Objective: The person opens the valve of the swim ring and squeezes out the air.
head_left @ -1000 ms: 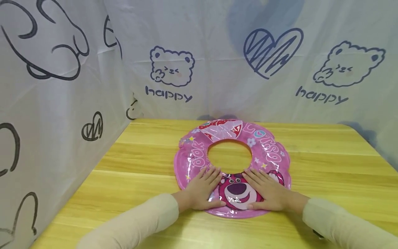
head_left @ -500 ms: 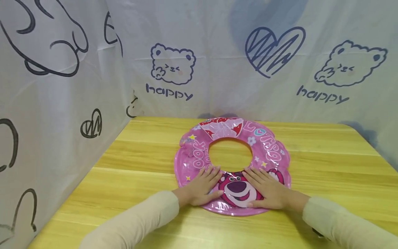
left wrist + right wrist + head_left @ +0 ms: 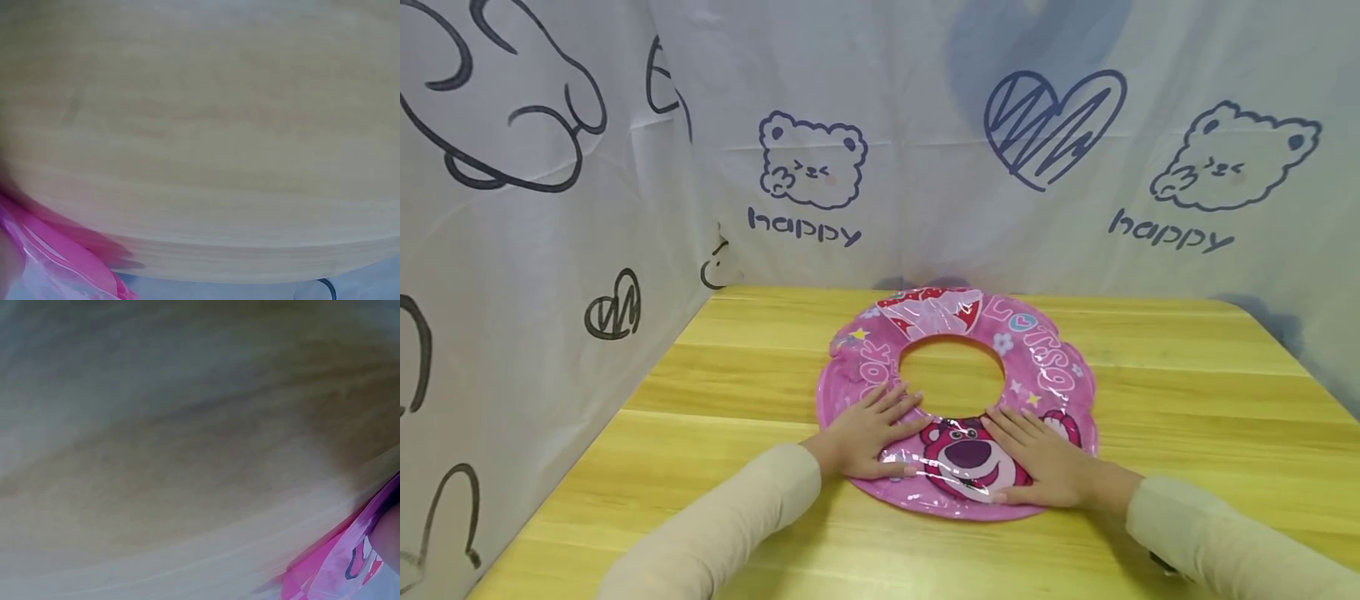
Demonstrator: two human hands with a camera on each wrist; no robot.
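Note:
A pink inflatable swim ring [image 3: 1045, 354] lies flat on the wooden table, printed with a bear face, lettering, stars and flowers. Its skin is creased along the left side. On the near left part rests my left hand [image 3: 868, 433], fingers spread and straight. My right hand [image 3: 1048, 458] lies palm down on the near right part, beside the bear face, its fingers extended. In the left wrist view a bit of the swim ring [image 3: 69, 259] shows at the lower left corner. The right wrist view catches the swim ring [image 3: 331, 565] at the lower right.
The yellow wood-grain table [image 3: 722, 400] extends around the ring on all sides. White cloth [image 3: 925, 192] with drawn bears, hearts and the word happy hangs behind it, and more cloth [image 3: 542, 250] hangs along the left.
My left hand has shifted left and slightly away from me over the ring, uncovering more of the bear face's left side. The right hand stays in place on the ring.

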